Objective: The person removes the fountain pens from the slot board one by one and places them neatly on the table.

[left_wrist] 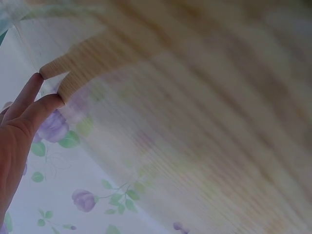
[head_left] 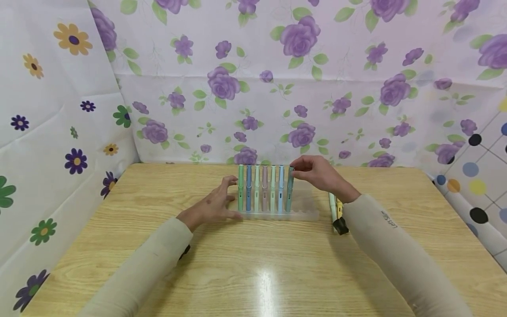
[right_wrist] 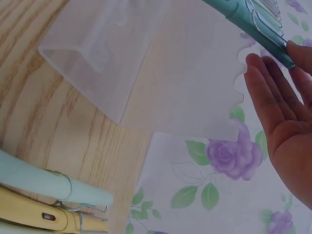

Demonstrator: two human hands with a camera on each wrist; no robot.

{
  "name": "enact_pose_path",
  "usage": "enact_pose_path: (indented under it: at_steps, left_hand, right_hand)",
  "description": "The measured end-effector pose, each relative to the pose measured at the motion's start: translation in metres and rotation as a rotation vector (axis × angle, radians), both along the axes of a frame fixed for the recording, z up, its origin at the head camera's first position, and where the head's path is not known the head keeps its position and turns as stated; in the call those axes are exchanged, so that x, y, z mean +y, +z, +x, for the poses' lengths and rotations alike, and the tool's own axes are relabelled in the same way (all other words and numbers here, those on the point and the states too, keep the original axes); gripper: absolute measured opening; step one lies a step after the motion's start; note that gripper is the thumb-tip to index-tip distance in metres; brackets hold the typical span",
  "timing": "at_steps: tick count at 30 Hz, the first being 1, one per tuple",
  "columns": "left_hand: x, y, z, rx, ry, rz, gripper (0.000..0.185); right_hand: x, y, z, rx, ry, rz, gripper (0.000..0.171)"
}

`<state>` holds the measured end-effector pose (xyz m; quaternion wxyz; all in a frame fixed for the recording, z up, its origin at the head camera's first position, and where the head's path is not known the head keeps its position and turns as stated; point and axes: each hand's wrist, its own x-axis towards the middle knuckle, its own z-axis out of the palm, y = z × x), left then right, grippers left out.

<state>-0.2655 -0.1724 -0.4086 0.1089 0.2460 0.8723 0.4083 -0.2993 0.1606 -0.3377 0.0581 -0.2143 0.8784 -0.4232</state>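
Note:
A translucent pen rack (head_left: pixel 303 202) stands on the table with a row of several upright pens, such as the green pen (head_left: pixel 240 189) and the blue pen (head_left: pixel 248 189). At the rack's right end of the row, my right hand (head_left: pixel 318 174) pinches the top of a teal pen (head_left: pixel 290 191) between thumb and fingers. That teal pen (right_wrist: pixel 234 12) leans across the rack's notched upper edge in the right wrist view. My left hand (head_left: pixel 214 204) is beside the rack's left end, fingers spread, thumb at its lower front corner. Two of its fingers (left_wrist: pixel 36 105) show in the left wrist view.
Right of the rack, under my right forearm, lie a pale green pen (right_wrist: pixel 53 183) and a yellow pen (right_wrist: pixel 44 212), with a black item (head_left: pixel 340 226) at their near end. Flowered cloth (head_left: pixel 253 88) hangs behind the wooden table (head_left: pixel 222 268).

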Motion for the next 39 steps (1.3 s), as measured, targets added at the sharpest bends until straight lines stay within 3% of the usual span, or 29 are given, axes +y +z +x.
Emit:
enact_pose_path:
  at_steps: [19, 39]
  left_hand:
    - [0.001, 0.002, 0.002, -0.010, 0.011, -0.008, 0.103]
    - [0.000, 0.002, 0.002, -0.013, 0.020, -0.017, 0.103]
  right_hand:
    - [0.018, 0.009, -0.001, -0.040, 0.036, -0.138, 0.021]
    - [0.059, 0.016, 0.006, -0.029, -0.030, -0.048, 0.039]
